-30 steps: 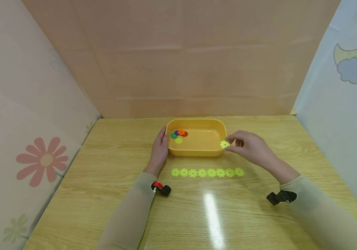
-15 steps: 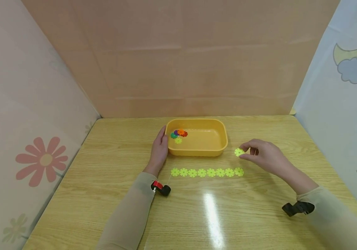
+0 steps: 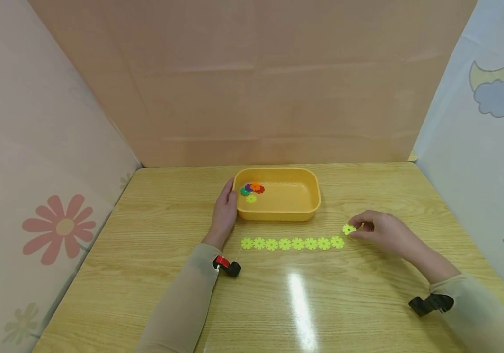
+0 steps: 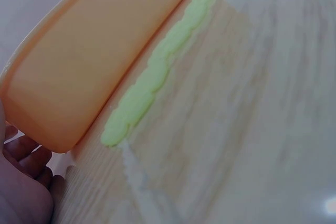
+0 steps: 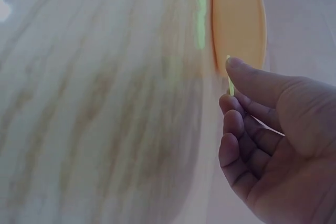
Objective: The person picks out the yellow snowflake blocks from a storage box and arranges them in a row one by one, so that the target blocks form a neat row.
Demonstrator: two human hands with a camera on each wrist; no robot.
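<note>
My right hand (image 3: 386, 233) pinches a yellow-green snowflake disc (image 3: 348, 229) between thumb and fingertips, just above the right end of the row. In the right wrist view the disc (image 5: 230, 77) appears edge-on. A row of several matching snowflake discs (image 3: 298, 243) lies side by side on the table; the left wrist view shows this row (image 4: 157, 69) blurred. My left hand (image 3: 224, 213) holds the left end of a yellow plastic tub (image 3: 280, 215), with its fingers curled by the tub's corner in the left wrist view. Part of those fingers is hidden.
Inside the tub's left end lie a yellow-green disc (image 3: 251, 198) and a small cluster of green, purple, orange and red discs (image 3: 255, 187). The wooden table (image 3: 168, 206) meets a brown back panel (image 3: 256, 113), with patterned panels at both sides.
My right hand has carried the yellow-green snowflake disc from the tub's right rim rightward and toward me, near the row's right end. The left hand, tub and row have stayed put.
</note>
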